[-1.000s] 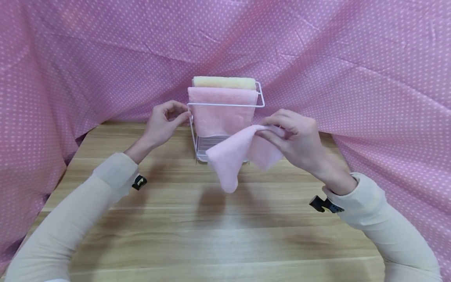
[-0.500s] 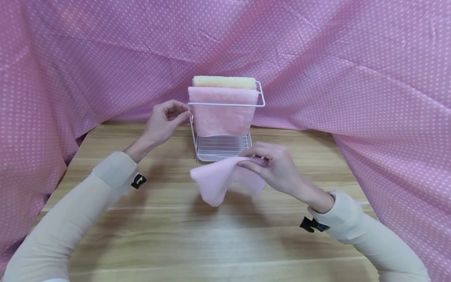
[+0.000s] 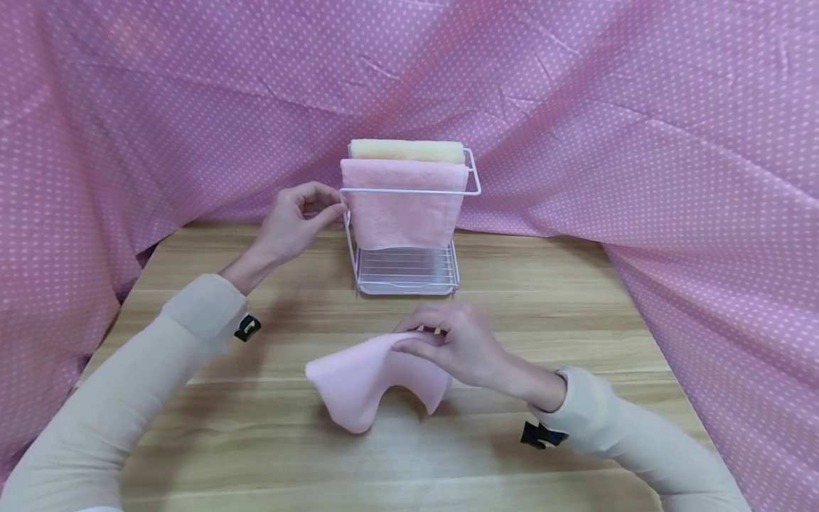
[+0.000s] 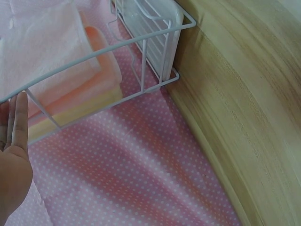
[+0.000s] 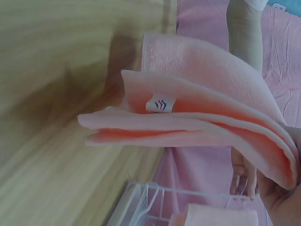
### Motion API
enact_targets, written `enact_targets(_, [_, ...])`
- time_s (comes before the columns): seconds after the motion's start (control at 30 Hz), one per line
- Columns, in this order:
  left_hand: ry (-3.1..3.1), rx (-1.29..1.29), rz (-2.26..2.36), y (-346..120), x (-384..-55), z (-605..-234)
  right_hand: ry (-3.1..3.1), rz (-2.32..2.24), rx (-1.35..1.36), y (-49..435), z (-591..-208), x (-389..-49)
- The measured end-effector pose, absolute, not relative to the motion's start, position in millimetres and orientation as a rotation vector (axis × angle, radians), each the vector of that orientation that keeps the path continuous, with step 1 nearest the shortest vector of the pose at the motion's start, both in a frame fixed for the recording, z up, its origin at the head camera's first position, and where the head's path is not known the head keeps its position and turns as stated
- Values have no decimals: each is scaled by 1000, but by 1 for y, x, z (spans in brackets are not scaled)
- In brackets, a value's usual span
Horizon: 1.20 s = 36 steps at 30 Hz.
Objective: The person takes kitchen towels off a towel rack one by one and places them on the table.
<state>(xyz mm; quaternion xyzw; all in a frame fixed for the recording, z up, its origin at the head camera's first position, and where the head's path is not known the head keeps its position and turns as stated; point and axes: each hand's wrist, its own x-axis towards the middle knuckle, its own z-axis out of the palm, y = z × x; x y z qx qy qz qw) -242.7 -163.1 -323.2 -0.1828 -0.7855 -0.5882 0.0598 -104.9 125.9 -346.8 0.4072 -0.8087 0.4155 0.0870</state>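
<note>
A white wire rack [image 3: 409, 191] stands at the back of the table. My left hand [image 3: 296, 222] pinches its left front upright; in the left wrist view that hand [image 4: 15, 155] has its fingertips against the wire. Over the rack's bars hang a folded pink towel [image 3: 406, 220] and, behind it, a pale yellow one [image 3: 407, 150]. My right hand [image 3: 463, 348] pinches another folded pink towel [image 3: 355, 384] by its top, in front of the rack. Its ends droop close above the wood. In the right wrist view this towel [image 5: 202, 70] shows several layers and a small white label [image 5: 161, 103].
A slatted tray [image 3: 406, 274] forms the rack's base. The wooden table [image 3: 256, 441] stretches toward me. Pink polka-dot cloth [image 3: 576, 107] hangs behind and along both sides.
My right hand has carried the folded pink towel away from the rack, toward me and to the left, and lower. My left hand stays on the rack.
</note>
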Motion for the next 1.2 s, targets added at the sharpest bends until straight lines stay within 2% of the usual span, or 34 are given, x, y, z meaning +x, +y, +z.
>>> enact_targets(0.43, [-2353, -561, -1757, -163, -246, -327, -2586, 1542, 1148, 104, -369, -100])
enact_targets(0.77, [-2342, -570, -1797, -163, -244, -326, -2648, 1512, 1112, 99, -385, -123])
enact_targets(1.2, [-2356, -570, -1768, -164, -244, -327, -2756, 1518, 981, 89, -427, -151])
